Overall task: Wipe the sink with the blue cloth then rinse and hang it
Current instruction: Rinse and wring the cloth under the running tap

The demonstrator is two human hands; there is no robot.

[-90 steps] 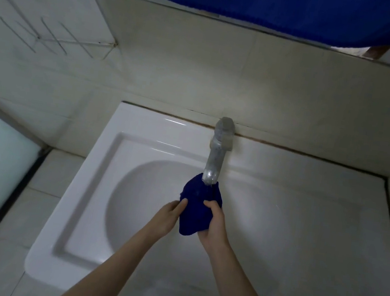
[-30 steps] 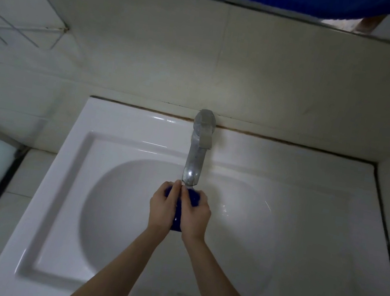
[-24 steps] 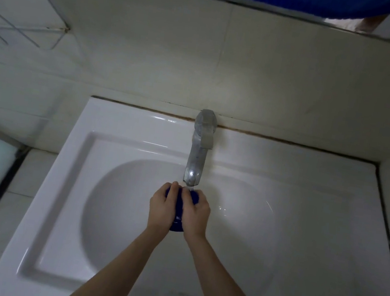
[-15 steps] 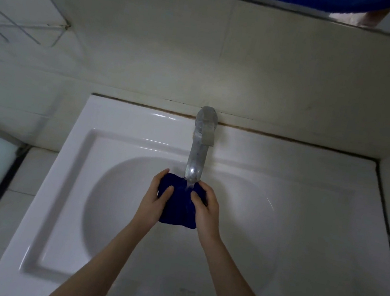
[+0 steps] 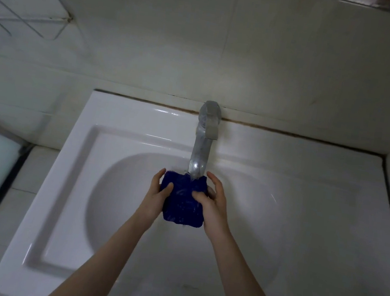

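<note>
Both my hands are on the blue cloth [image 5: 182,202], holding it bunched between them over the bowl of the white sink [image 5: 114,212]. Left hand [image 5: 157,196]: grip clamped on the cloth's left edge, thumb pressed on top, fingers wrapped behind. Right hand [image 5: 213,207]: thumb pinching the cloth's right side against the palm, the other fingers loose and spread past the cloth's upper right corner, so only a partial clamp. Cloth sits between the two grips, hanging a bit below my thumbs, wet looking. Faucet [image 5: 201,146] spout ends right above the cloth's top edge, just ahead of my grips; water runs onto the cloth there. Wire rack [image 5: 31,22] on the tiled wall, far up-left of my left grip.
</note>
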